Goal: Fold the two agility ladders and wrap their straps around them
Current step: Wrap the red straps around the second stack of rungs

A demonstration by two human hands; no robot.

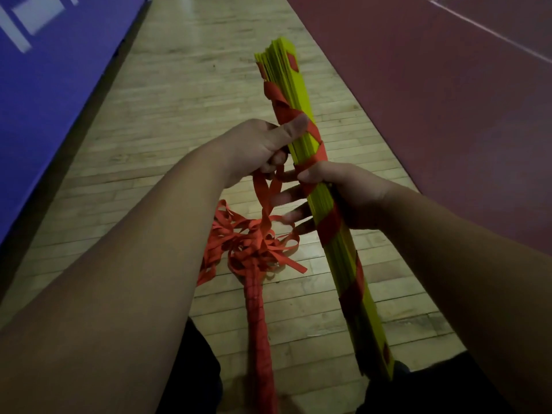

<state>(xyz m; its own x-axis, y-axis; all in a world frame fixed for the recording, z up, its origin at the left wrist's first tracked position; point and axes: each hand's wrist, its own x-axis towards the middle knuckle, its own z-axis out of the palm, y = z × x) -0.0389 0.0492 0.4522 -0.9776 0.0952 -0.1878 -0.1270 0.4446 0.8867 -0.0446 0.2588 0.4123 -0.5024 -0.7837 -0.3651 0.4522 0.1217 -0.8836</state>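
A bundle of yellow ladder rungs (294,94) is held upright and tilted in front of me, with a red strap (316,138) wound in spirals along it. My left hand (257,147) grips the bundle's upper middle, thumb pressed on the strap, and also holds a loose strap loop (264,192). My right hand (343,189) grips the bundle just below, fingers curled round it. On the floor lies a second bundle (260,318), fully wrapped in red, with a tangle of loose red straps (251,243) at its far end.
I am over a wooden floor (167,121). A blue mat (50,94) borders it on the left and a dark red mat (448,94) on the right. My dark-clothed legs (194,369) show at the bottom.
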